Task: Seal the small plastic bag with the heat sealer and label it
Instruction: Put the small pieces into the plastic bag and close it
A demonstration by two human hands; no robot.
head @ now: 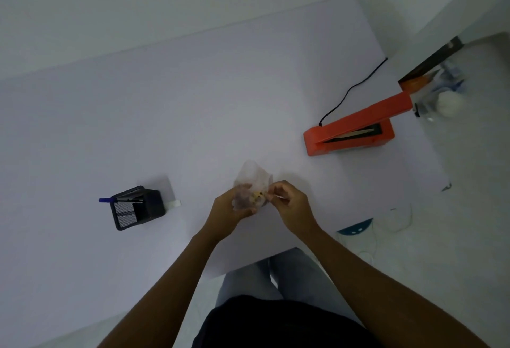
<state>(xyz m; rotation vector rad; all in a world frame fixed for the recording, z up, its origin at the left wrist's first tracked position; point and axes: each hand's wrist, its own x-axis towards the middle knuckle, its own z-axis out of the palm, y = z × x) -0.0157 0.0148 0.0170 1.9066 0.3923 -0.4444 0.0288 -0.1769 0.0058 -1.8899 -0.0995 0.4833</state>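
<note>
A small clear plastic bag [252, 182] with a few small pieces inside is held above the white table [193, 99], near its front edge. My left hand [227, 212] cups the bag from below and the left. My right hand [289, 205] pinches the bag's right edge between thumb and fingers. The orange heat sealer [350, 132] stands at the far right of the table with its arm raised, a black cord [350, 91] running back from it. The sealer is well apart from both hands.
A black mesh pen holder [136, 207] with a blue pen [106, 200] stands to the left, a small white label or tape piece [174, 203] beside it. Cluttered items lie on a surface at the far right [441, 93]. The table's front edge is close to my legs.
</note>
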